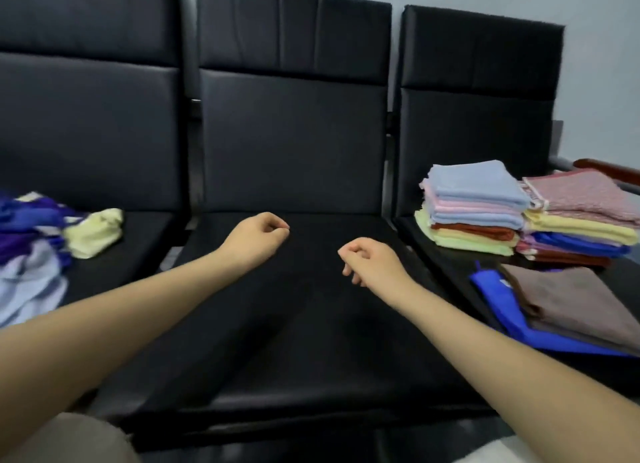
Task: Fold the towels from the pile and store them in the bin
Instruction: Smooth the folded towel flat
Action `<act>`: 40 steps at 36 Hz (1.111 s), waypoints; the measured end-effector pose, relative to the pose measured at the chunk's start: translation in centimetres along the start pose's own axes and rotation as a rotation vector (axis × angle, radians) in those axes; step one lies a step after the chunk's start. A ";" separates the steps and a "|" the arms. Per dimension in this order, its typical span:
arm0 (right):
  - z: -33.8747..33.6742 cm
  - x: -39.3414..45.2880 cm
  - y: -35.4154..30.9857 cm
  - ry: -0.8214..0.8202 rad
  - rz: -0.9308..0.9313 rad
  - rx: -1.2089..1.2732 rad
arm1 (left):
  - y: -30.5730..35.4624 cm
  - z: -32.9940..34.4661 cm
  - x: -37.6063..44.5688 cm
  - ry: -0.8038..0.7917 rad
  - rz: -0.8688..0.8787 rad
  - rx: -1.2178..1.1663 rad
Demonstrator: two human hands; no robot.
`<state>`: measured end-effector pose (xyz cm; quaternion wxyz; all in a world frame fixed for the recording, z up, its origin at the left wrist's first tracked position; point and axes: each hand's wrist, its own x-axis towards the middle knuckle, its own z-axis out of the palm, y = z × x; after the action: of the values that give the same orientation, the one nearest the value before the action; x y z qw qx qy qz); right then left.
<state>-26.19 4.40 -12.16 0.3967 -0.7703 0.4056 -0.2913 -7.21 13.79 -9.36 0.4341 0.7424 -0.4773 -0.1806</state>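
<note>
An unfolded pile of towels [31, 254], purple, blue, white and pale yellow, lies on the left seat. A black towel [304, 324], hard to tell from the cushion, seems spread over the middle seat. My left hand [256, 235] and my right hand [367, 258] hover over its far part, a hand's width apart. On each hand the thumb meets the forefinger, as if pinching the dark cloth. Two stacks of folded towels [474, 209] [581, 220] stand on the right seat. No bin shows in this view.
Three black padded seats [294, 143] stand in a row against a pale wall. On the right seat's front, a folded brown towel [575, 306] lies on a blue fabric piece [498, 303]. A wooden armrest [609, 168] ends the row at far right.
</note>
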 end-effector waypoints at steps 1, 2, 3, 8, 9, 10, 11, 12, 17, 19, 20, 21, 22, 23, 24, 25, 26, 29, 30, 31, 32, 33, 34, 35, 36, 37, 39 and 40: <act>1.8 0.2 -0.6 -0.046 0.005 0.020 | -1.3 -1.7 0.0 0.041 -0.023 0.007; 3.6 0.5 -1.4 -0.092 0.008 0.033 | -2.6 -3.6 0.0 0.090 -0.044 0.007; 5.7 0.8 -2.4 -0.136 0.012 0.046 | -4.0 -5.6 0.0 0.144 -0.067 -0.005; 14.4 1.3 -7.1 -0.301 -0.028 0.161 | -9.2 -14.6 -0.9 0.453 -0.222 -0.213; 15.7 1.3 -7.9 -0.323 -0.038 0.183 | -10.1 -16.1 -1.2 0.499 -0.221 -0.211; 17.2 1.4 -8.6 -0.348 -0.044 0.193 | -11.1 -17.6 -1.7 0.542 -0.214 -0.166; 18.5 1.5 -9.3 -0.370 -0.048 0.195 | -12.2 -19.1 -2.3 0.588 -0.203 -0.081; 19.9 1.7 -10.1 -0.389 -0.056 0.192 | -13.3 -20.4 -3.1 0.631 -0.199 0.020; 25.9 4.3 -13.7 -0.424 -0.117 0.159 | -18.2 -25.2 -5.5 0.769 -0.277 0.502; 28.1 5.7 -14.9 -0.413 -0.117 0.142 | -20.2 -26.4 -6.1 0.759 -0.327 0.620; 29.6 6.4 -15.5 -0.406 -0.114 0.134 | -21.2 -27.1 -6.5 0.754 -0.359 0.639; 30.2 7.0 -15.9 -0.385 -0.109 0.128 | -21.9 -27.2 -6.7 0.749 -0.371 0.629; 31.4 7.6 -16.4 -0.375 -0.107 0.126 | -22.6 -27.6 -7.0 0.748 -0.384 0.599; 32.7 8.3 -17.0 -0.370 -0.100 0.136 | -23.2 -28.1 -7.4 0.750 -0.387 0.566; 33.8 8.8 -17.7 -0.360 -0.102 0.146 | -23.7 -28.4 -7.5 0.757 -0.370 0.547; 34.9 9.2 -18.5 -0.351 -0.109 0.157 | -24.1 -28.7 -7.7 0.767 -0.342 0.539; 36.1 9.8 -19.4 -0.341 -0.125 0.168 | -24.3 -29.1 -7.8 0.786 -0.313 0.539; 39.9 10.7 -22.5 -0.352 -0.164 0.211 | -24.7 -30.0 -7.6 0.885 -0.299 0.506; 41.1 10.9 -23.5 -0.366 -0.196 0.216 | -24.9 -30.3 -7.5 0.922 -0.322 0.478; 42.1 10.8 -24.5 -0.394 -0.227 0.208 | -25.1 -30.5 -7.4 0.948 -0.353 0.451; 43.3 10.9 -25.4 -0.431 -0.264 0.192 | -25.5 -30.8 -7.4 0.966 -0.388 0.429; 44.5 10.7 -26.1 -0.473 -0.281 0.157 | -26.2 -31.2 -7.4 0.978 -0.427 0.411; 45.5 10.5 -26.5 -0.509 -0.289 0.116 | -26.7 -31.5 -7.5 0.987 -0.461 0.387; 46.4 10.2 -26.7 -0.543 -0.290 0.067 | -27.2 -31.8 -7.6 0.995 -0.485 0.361; 47.2 10.0 -26.7 -0.551 -0.313 0.018 | -27.6 -32.0 -7.6 1.002 -0.494 0.340; 47.8 9.9 -26.7 -0.538 -0.332 -0.026 | -27.8 -32.1 -7.6 1.007 -0.491 0.320; 48.7 10.2 -26.5 -0.511 -0.343 -0.078 | -28.1 -32.2 -7.6 1.009 -0.473 0.288; 48.8 10.3 -26.5 -0.500 -0.351 -0.068 | -28.2 -32.2 -7.6 1.012 -0.463 0.277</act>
<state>26.99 23.28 -13.58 0.4018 -0.8892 0.1654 -0.1432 26.69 40.33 -15.55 0.4563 0.8715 -0.0544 0.1713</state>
